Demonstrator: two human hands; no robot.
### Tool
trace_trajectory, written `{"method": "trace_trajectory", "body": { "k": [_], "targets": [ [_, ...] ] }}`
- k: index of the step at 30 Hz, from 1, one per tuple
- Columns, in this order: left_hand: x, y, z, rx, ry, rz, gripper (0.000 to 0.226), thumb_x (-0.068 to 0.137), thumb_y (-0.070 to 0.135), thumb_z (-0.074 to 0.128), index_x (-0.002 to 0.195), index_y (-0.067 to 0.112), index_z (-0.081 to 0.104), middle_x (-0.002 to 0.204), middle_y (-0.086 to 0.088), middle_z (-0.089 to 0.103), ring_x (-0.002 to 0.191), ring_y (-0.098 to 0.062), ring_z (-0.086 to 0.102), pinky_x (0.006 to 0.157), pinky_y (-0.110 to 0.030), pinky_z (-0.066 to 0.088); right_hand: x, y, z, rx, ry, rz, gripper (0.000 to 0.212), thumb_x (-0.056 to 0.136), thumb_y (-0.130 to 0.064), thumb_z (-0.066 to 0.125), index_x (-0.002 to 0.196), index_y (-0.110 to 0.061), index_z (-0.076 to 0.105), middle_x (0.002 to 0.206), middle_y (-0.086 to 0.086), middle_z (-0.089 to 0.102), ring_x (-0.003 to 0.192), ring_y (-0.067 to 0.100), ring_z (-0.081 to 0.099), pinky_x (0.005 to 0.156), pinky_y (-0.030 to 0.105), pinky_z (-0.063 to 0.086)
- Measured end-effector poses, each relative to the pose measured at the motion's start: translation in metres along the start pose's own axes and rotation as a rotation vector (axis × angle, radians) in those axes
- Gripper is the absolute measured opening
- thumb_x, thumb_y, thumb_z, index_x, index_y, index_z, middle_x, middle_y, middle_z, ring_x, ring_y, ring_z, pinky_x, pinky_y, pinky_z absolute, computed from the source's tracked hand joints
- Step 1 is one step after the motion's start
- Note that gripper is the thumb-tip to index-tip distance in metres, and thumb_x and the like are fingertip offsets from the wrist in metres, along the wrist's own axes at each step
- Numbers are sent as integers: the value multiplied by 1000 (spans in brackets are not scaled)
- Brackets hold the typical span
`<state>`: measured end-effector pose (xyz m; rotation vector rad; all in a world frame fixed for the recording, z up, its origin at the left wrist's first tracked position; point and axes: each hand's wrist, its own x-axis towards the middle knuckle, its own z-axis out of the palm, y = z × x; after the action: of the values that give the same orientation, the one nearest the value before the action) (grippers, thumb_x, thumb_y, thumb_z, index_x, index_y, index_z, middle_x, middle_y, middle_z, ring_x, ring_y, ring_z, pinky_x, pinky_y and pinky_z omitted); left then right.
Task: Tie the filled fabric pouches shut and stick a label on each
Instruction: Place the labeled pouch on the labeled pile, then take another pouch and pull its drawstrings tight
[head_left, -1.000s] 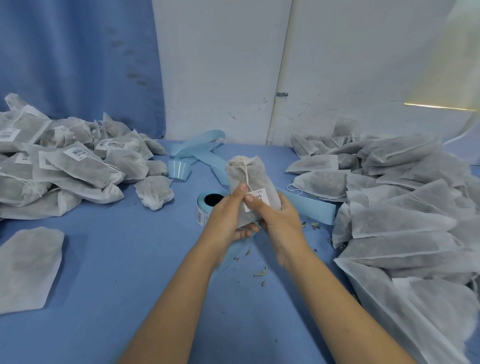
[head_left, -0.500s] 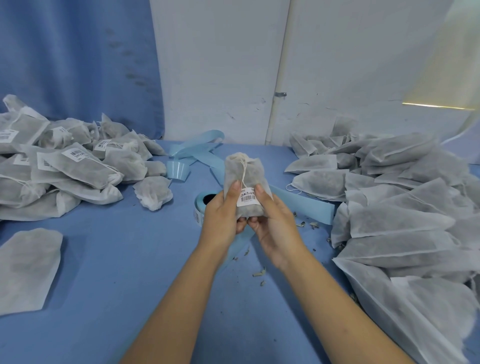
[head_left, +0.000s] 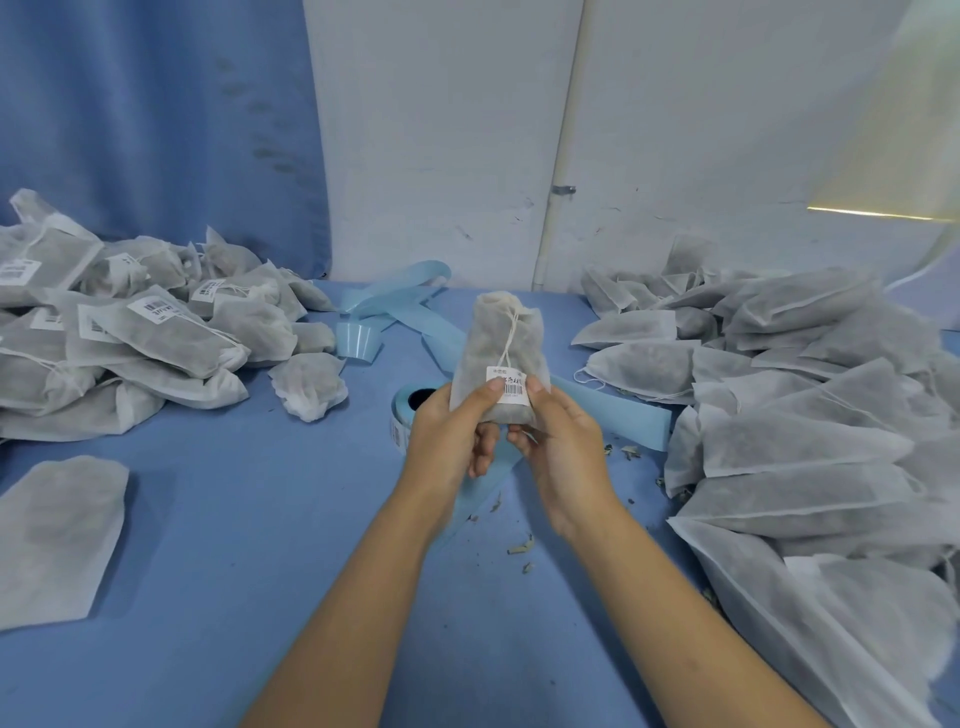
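A filled grey fabric pouch (head_left: 496, 343) stands upright in the air above the middle of the table, its neck gathered and a white drawstring hanging down its front. A white barcode label (head_left: 511, 387) sits on its lower front. My left hand (head_left: 449, 431) grips the pouch's lower left side, thumb on the label's edge. My right hand (head_left: 558, 441) grips the lower right side, thumb against the label. The label roll (head_left: 408, 410) lies on the table just behind my left hand, partly hidden.
Labelled, tied pouches are heaped at the left (head_left: 135, 338). A large pile of unlabelled pouches fills the right side (head_left: 789, 405). One flat pouch (head_left: 57, 535) lies at the near left. Light blue backing tape (head_left: 395, 306) trails across the blue table (head_left: 249, 519), with dried crumbs nearby.
The label has gone from tilted and half stuck to flat and straight on the pouch. Both hands shifted the pouch slightly and my thumbs moved onto the label's edges.
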<state>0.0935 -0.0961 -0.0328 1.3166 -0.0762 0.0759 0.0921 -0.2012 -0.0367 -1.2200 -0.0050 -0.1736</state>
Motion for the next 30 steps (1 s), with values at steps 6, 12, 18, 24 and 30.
{"method": "trace_trajectory", "body": {
  "k": [6, 12, 18, 24, 30],
  "targets": [
    [9, 19, -5, -763, 58, 79, 61, 95, 1, 48, 149, 17, 25, 139, 7, 51, 110, -7, 59, 91, -35, 51, 0, 2, -3, -34, 29, 56, 23, 94, -2, 50, 97, -14, 70, 85, -2, 64, 60, 7, 54, 57, 15, 44],
    [6, 17, 0, -695, -15, 40, 61, 94, -4, 42, 149, 17, 24, 145, 10, 45, 121, -10, 55, 99, -40, 46, 1, 4, -7, -8, 50, 82, 26, 93, 2, 49, 91, -13, 70, 83, -1, 65, 58, 4, 56, 57, 15, 44],
    [5, 13, 8, -560, -74, -29, 31, 97, 6, 43, 126, 16, 50, 120, 8, 67, 106, -12, 66, 80, -26, 51, 8, -4, -8, 107, 90, 35, 28, 93, 5, 47, 106, -12, 65, 101, 3, 64, 78, 11, 63, 68, 17, 51],
    [12, 8, 39, -301, -102, -72, 19, 94, 9, 51, 104, 18, 65, 102, 4, 74, 85, -9, 70, 71, -21, 49, 39, -31, -26, 354, 250, -16, 39, 94, 6, 44, 129, -11, 47, 108, 0, 53, 100, 14, 59, 82, 20, 49],
    [30, 8, 70, -281, -94, -107, 22, 92, 4, 49, 98, 16, 66, 91, 4, 74, 68, -8, 66, 63, -20, 45, 81, -33, -54, 384, 319, 211, 12, 93, 0, 42, 97, -10, 48, 93, 8, 41, 80, 17, 39, 69, 24, 35]
  ]
}}
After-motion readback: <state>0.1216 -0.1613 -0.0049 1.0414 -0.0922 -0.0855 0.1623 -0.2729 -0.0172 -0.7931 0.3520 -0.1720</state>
